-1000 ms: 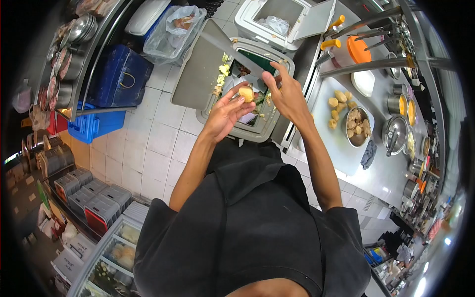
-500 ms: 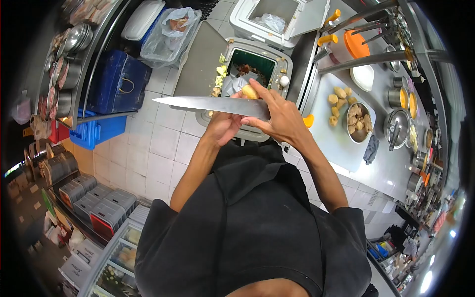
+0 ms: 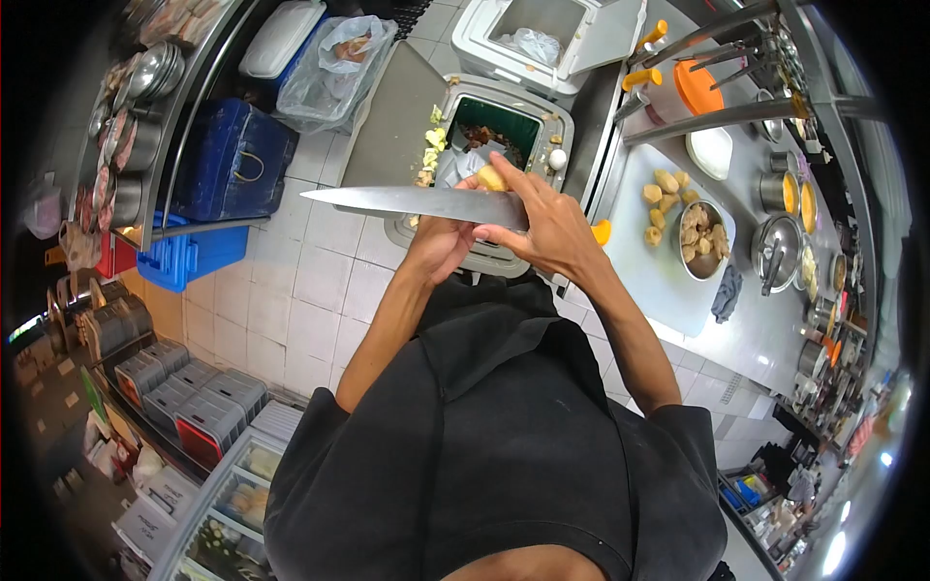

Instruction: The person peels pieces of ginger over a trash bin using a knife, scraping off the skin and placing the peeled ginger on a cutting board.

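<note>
My right hand (image 3: 554,225) grips a large chef's knife (image 3: 417,202) with its fingers over the back of the blade near the heel. The blade lies level and points left, and its yellow handle (image 3: 602,232) shows beyond the hand. Behind the blade, my left hand (image 3: 441,247) holds a pale yellow piece of ginger (image 3: 491,178), with most of its fingers hidden by the knife. The blade is against or very near the ginger; contact is hidden. Below both hands stands an open waste bin (image 3: 554,126) with scraps inside.
To the right, a white cutting board (image 3: 630,276) bears several pale yellow pieces (image 3: 666,181) and a steel bowl (image 3: 705,274) of knobby pieces. Lids and scraps surround the bin; a second white bin (image 3: 475,48) stands behind. A blue crate (image 3: 237,160) is at left.
The ginger and the fingers around it have shifted very slightly. The knife stays in nearly the same place.
</note>
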Action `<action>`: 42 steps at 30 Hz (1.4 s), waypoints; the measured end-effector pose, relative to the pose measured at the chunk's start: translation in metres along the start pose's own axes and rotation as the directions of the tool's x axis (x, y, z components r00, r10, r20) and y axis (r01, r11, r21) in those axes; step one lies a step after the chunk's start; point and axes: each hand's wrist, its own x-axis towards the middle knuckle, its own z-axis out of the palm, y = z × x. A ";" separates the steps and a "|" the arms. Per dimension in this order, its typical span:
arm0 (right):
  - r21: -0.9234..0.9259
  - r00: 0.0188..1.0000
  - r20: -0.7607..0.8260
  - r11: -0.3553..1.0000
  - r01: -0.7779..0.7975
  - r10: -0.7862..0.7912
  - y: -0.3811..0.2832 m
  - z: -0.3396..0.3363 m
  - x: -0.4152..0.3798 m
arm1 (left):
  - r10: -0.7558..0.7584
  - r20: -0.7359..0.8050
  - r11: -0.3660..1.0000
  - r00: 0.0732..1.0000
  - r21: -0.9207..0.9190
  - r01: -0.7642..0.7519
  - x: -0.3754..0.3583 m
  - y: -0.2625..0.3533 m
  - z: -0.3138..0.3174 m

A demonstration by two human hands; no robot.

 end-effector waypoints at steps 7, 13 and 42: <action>0.002 0.998 -0.036 0.999 0.049 -0.049 0.008 0.008 0.001 | -0.003 -0.073 0.999 0.997 0.049 0.007 0.001 -0.005 -0.001; 0.030 0.995 -0.089 0.998 0.052 -0.049 0.011 0.010 -0.001 | -0.003 -0.121 0.991 0.993 0.135 0.019 -0.007 0.008 0.028; 0.108 0.999 -0.042 0.994 0.015 -0.011 0.006 -0.006 0.002 | 0.048 -0.011 0.994 0.999 0.095 -0.047 0.000 -0.003 0.017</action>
